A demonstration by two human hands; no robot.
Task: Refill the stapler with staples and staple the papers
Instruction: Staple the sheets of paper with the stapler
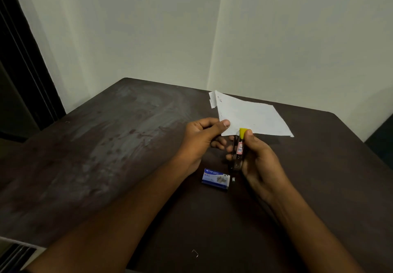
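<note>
Your stapler [239, 149] is upright in your right hand [261, 160], held above the surface [106, 155]. Your fingers curl round its dark body and your thumb sits by the yellow head [243, 132]. That head meets the near edge of the papers [253, 115], close to their near-left corner. Whether the sheets are fully inside the stapler's mouth is hard to tell from here.

Your left hand [200, 138] pinches the papers at that same corner, thumb on top and fingers beneath. The rest of the sheets slopes away toward the back of the surface.

The stapling step looks to be the one in hand, so take care over it:
- A slip of one sheet pokes out at the far-left corner, so square the edges first.
- Slide the corner well into the stapler's mouth so the staple lands in from the edge, not on it.
- Keep your left fingertips clear of the head.
- Squeeze once, firmly and evenly, so the legs fold flat.

Just below your hands the blue staple box [215, 179] lies on the surface, with a small strip of staples [233, 179] beside its right end. A loose bent staple [195, 253] lies nearer you, well apart from both.
</note>
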